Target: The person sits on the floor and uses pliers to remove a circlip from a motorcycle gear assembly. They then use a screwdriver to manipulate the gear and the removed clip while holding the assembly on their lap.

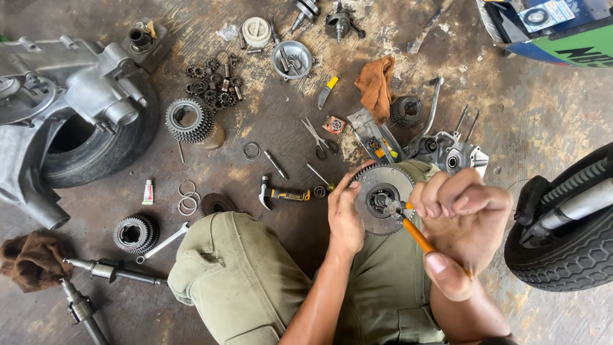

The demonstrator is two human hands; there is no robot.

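A round toothed metal clutch gear (382, 199) rests on my knee, steadied at its left rim by my left hand (345, 217). My right hand (461, 223) is closed around pliers with orange handles (418, 236). The plier jaws (391, 207) bite at the dark hub in the middle of the gear. My olive trouser legs (242, 275) fill the lower middle of the view.
On the stained concrete floor lie a grey engine casing on a tyre (57, 102), toothed gears (189, 119), a hammer (281, 193), scissors (321, 142), an orange rag (377, 86), small rings (187, 201), shafts (108, 271) and a scooter wheel (568, 236) at right.
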